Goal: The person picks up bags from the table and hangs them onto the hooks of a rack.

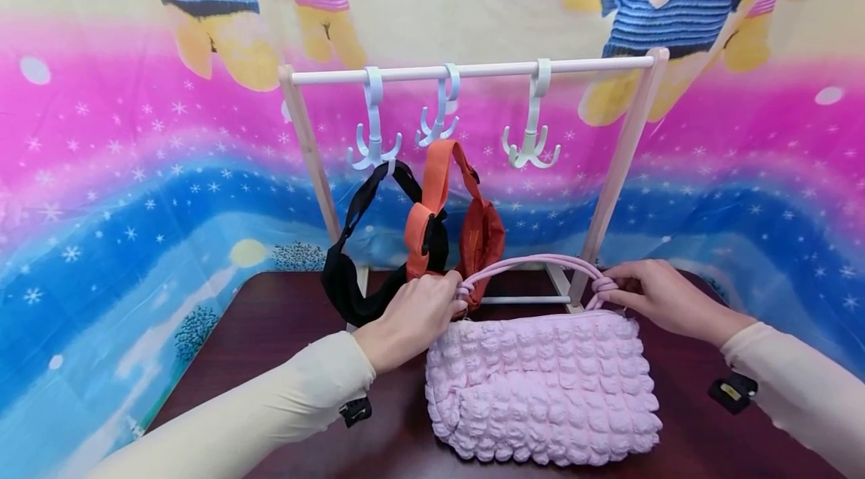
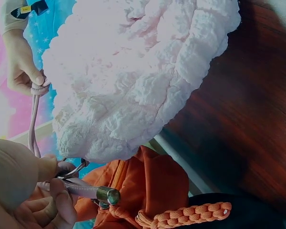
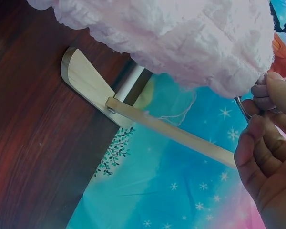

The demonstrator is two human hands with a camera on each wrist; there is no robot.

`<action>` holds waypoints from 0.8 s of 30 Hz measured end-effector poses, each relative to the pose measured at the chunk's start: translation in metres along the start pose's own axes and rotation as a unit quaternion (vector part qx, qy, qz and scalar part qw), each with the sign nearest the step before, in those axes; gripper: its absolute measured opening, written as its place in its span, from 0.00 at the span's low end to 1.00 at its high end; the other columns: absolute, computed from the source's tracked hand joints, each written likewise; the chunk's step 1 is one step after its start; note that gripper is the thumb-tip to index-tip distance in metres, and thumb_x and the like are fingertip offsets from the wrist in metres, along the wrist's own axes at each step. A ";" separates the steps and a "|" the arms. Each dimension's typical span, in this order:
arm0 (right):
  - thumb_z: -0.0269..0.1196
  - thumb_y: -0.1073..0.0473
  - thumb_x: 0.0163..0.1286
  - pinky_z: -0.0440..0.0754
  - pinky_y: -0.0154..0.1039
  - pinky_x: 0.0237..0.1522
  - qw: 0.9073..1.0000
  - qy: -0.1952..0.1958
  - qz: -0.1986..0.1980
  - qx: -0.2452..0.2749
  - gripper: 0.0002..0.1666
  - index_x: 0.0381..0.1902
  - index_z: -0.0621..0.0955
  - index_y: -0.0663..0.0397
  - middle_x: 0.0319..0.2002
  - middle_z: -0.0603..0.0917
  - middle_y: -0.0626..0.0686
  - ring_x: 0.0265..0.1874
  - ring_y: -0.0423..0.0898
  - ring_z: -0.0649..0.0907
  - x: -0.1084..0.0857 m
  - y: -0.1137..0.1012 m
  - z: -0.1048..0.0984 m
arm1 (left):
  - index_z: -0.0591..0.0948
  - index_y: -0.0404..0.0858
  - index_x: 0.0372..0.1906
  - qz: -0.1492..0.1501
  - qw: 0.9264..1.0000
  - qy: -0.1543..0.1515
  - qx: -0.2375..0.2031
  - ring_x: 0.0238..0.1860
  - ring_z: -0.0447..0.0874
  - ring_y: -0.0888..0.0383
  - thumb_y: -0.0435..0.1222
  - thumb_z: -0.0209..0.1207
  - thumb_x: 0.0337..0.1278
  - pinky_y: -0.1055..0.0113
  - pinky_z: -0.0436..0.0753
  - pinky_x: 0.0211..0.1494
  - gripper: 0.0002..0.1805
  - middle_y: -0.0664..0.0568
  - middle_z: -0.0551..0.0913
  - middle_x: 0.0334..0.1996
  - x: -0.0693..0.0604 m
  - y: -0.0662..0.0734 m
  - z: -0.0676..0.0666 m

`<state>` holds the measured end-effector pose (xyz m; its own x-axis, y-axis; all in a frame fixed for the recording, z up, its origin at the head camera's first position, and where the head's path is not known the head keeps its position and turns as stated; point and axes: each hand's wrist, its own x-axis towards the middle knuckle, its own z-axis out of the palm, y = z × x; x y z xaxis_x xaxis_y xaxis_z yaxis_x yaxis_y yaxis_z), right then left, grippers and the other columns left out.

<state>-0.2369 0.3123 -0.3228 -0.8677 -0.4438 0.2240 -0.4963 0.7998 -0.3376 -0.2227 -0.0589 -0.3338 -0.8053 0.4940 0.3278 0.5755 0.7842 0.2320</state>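
A puffy pink handbag [image 1: 541, 389] hangs from its thin double-cord handle [image 1: 534, 260], in front of the rack. At the handle's left end, my left hand [image 1: 415, 314] pinches the cord near its knot. My right hand [image 1: 665, 299] pinches the knotted right end between thumb and fingers. In the left wrist view the bag [image 2: 133, 71] is seen from its side, with a metal ring by the left fingers [image 2: 62, 200]. The right wrist view shows the right fingers [image 3: 264, 148] at the cord beside another metal ring.
Behind the bag stands a wooden rack [image 1: 625, 149] with white hooks [image 1: 534, 126] on its top bar. A black bag [image 1: 351, 269] and an orange bag [image 1: 481, 239] hang at the left. The dark table [image 1: 223, 359] lies below, with a printed cloth [image 1: 135, 186] behind.
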 end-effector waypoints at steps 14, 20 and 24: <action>0.66 0.56 0.71 0.79 0.32 0.27 1.000 0.014 -0.005 0.003 0.12 0.48 0.87 0.53 0.27 0.84 0.39 0.22 0.29 0.80 0.002 -0.005 -0.002 | 0.75 0.42 0.39 -0.004 1.000 -0.001 -0.023 0.21 0.73 0.64 0.44 0.62 0.69 0.72 0.71 0.24 0.10 0.57 0.75 0.22 0.000 -0.001 -0.007; 0.67 0.57 0.71 0.79 0.32 0.27 1.000 0.026 -0.008 0.000 0.11 0.48 0.87 0.55 0.27 0.84 0.40 0.23 0.33 0.81 0.004 -0.006 -0.002 | 0.76 0.42 0.37 -0.010 1.000 0.005 -0.027 0.21 0.73 0.63 0.44 0.62 0.69 0.70 0.71 0.25 0.11 0.57 0.75 0.22 0.002 -0.001 -0.007; 0.67 0.57 0.70 0.77 0.32 0.27 0.999 0.036 -0.011 -0.007 0.09 0.46 0.87 0.52 0.27 0.83 0.40 0.24 0.33 0.79 0.004 -0.007 -0.003 | 0.76 0.42 0.38 -0.015 0.999 0.006 -0.032 0.20 0.73 0.62 0.45 0.61 0.69 0.70 0.71 0.25 0.11 0.56 0.74 0.21 0.002 0.000 -0.009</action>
<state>-0.2368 0.3056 -0.3166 -0.8520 -0.4313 0.2967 -0.5142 0.7959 -0.3196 -0.2231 -0.0615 -0.3254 -0.8201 0.4662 0.3317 0.5602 0.7723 0.2996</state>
